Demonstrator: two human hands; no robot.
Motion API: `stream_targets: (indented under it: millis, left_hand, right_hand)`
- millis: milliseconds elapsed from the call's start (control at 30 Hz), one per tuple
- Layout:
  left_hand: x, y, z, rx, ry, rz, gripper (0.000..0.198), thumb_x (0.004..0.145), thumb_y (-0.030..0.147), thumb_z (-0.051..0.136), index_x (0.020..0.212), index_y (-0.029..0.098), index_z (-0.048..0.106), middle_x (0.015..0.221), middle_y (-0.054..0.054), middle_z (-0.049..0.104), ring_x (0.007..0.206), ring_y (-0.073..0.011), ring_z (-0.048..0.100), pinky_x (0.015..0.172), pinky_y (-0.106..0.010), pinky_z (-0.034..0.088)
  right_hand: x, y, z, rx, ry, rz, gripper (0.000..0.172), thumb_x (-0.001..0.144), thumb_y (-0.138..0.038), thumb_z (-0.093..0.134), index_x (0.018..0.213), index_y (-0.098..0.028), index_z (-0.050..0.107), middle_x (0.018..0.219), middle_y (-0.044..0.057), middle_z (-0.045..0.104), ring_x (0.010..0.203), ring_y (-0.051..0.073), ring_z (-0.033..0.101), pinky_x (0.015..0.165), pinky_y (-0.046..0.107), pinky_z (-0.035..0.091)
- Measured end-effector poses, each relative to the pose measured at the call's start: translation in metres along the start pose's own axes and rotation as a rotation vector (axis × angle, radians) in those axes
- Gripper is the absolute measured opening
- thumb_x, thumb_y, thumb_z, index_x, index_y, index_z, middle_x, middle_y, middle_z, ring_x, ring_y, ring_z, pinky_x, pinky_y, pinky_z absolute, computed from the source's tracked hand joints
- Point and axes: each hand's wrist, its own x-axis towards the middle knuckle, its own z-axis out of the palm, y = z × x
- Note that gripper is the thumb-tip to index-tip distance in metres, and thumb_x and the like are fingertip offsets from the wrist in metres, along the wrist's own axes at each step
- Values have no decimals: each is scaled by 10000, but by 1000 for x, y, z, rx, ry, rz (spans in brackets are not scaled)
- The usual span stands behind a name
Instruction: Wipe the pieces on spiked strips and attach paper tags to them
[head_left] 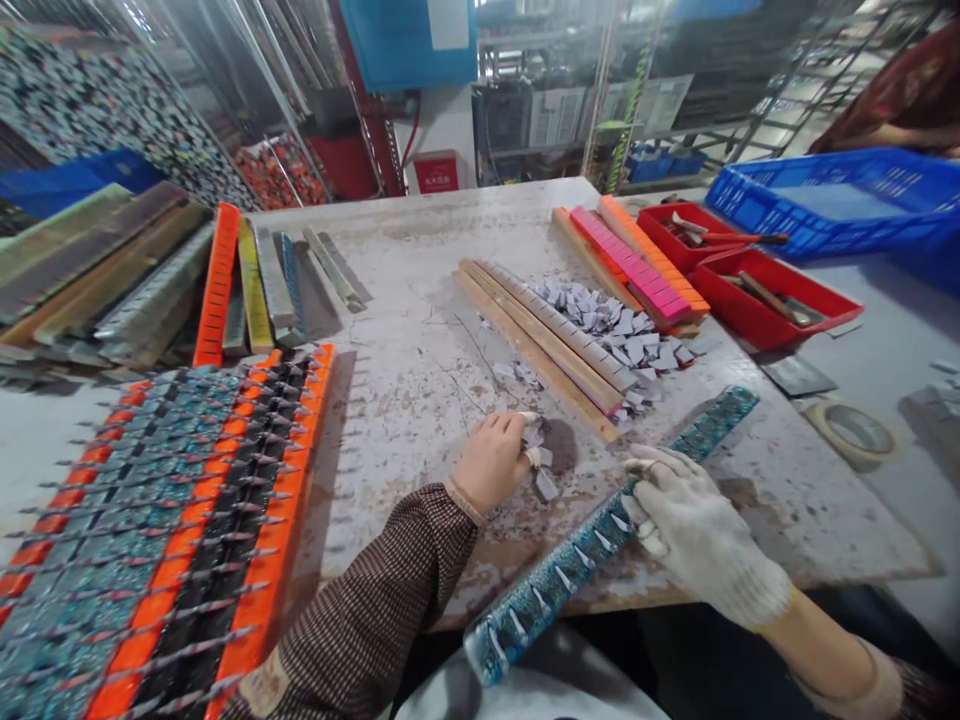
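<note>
My left hand [493,460], bare with taped fingertips, is closed around a few small grey paper slips [541,470] lying on the worn table [420,330]. My right hand [690,525], in a white knit glove, grips a long blue glittery strip [600,535] with white slips stuck into it at intervals. The strip runs diagonally from the table's near edge up to the right. A larger pile of grey slips [615,330] lies beyond, beside wooden and grey strips [547,340].
A big stack of orange, black and blue strips [165,520] fills the left. More strips [217,280] lie behind it. Pink and orange strips [637,265], red trays [750,290] with tools, a blue crate [840,200] and a tape roll [855,430] are at right.
</note>
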Motion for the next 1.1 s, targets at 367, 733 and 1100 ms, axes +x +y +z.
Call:
stream_targets:
  millis: [367, 733, 1100]
  left_hand:
    - [25, 2, 8, -72, -10, -89, 117, 874, 147, 611, 982, 186, 631, 1066, -97, 656, 1017, -261, 649, 889, -366, 495]
    - [-21, 30, -2, -273, 326, 55, 199, 877, 35, 522, 976, 196, 583, 972, -56, 644, 938, -200, 630, 842, -303, 530]
    - [-60, 60, -30, -678, 209, 156, 174, 975, 350, 608, 949, 178, 609, 867, -38, 628, 764, -165, 569, 655, -259, 474]
  right_hand:
    - [-20, 9, -14, 179, 207, 258, 158, 984, -301, 515, 901, -259, 642, 1139, 131, 694, 1144, 312, 675, 900, 484, 618]
    - [42, -25, -13, 205, 207, 316, 289, 991, -427, 516, 907, -187, 654, 1191, 175, 667, 1246, 377, 578, 1056, 586, 484]
    - [30, -52, -32, 1038, 177, 571, 226, 927, -468, 646, 1054, -284, 684, 1083, 71, 700, 892, 211, 685, 725, 326, 625]
